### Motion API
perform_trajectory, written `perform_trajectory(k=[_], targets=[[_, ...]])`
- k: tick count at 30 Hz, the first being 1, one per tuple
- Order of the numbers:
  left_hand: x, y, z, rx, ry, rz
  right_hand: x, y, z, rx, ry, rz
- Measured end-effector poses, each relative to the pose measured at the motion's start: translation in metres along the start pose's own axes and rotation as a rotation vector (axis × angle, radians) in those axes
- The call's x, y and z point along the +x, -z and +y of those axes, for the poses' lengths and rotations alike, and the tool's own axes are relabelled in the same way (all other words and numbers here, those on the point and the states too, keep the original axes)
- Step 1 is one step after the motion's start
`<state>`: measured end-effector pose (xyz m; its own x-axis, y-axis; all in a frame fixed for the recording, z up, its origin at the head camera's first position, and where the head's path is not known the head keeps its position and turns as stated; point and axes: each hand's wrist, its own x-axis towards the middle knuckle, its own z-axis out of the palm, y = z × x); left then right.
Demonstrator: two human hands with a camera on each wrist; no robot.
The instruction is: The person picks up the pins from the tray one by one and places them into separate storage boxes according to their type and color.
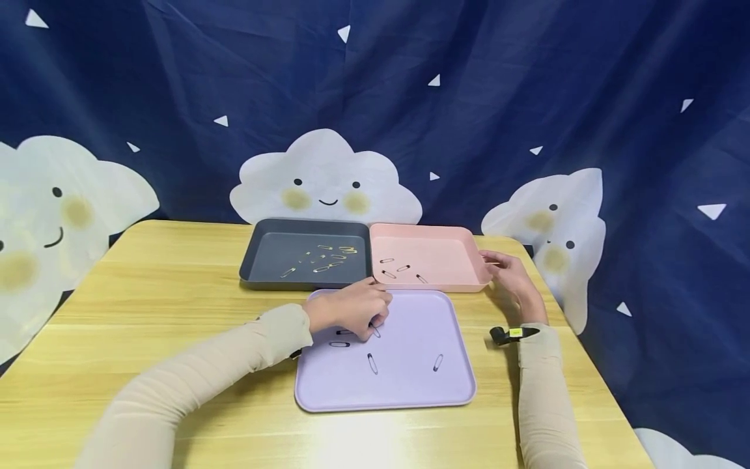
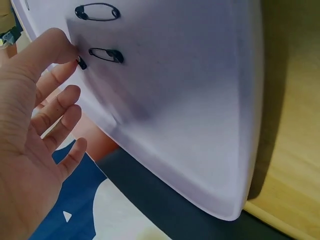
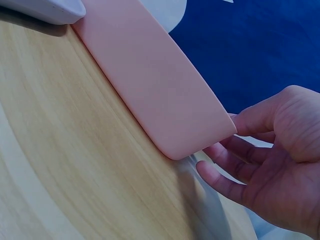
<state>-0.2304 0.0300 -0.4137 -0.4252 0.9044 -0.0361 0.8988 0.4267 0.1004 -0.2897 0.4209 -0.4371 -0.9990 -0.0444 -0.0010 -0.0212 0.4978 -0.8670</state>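
My left hand [image 1: 360, 306] is over the lavender tray [image 1: 410, 391], thumb and a finger pinching the black end of a safety pin [image 2: 81, 63]; the rest of that pin is mostly hidden in the left wrist view. Its other fingers are loosely bent. Two black safety pins [image 1: 339, 344] lie beside this hand, and others [image 1: 372, 363] lie farther down the tray. At the right side of the pink tray [image 3: 150, 85], my right hand [image 1: 511, 277] holds the rim, thumb at the top edge and fingers by the outer wall. Several black safety pins [image 1: 403, 268] lie inside the pink tray.
A dark grey tray [image 1: 249, 260] with several gold-coloured safety pins [image 1: 321, 269] touches the pink tray's left side. All the trays stand on a wooden table [image 1: 193, 286]. Behind the table hangs a blue curtain [image 1: 281, 78] with cloud prints.
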Motion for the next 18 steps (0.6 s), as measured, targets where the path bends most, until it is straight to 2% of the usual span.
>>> perform_trajectory(k=[8, 10, 15, 18], targets=[[0.001, -0.003, 0.003, 0.021, 0.030, -0.001, -0.003, 0.000, -0.005, 0.015, -0.009, -0.028], [0.001, -0.003, 0.004, 0.015, 0.039, -0.002, -0.007, -0.001, -0.016, 0.010, -0.018, -0.037], [0.003, -0.004, 0.006, 0.022, 0.052, -0.005, -0.007, 0.001, -0.012, -0.025, -0.021, -0.036], [0.004, -0.004, 0.006, 0.035, 0.065, -0.010, -0.002, 0.001, -0.002, -0.026, -0.007, -0.029]])
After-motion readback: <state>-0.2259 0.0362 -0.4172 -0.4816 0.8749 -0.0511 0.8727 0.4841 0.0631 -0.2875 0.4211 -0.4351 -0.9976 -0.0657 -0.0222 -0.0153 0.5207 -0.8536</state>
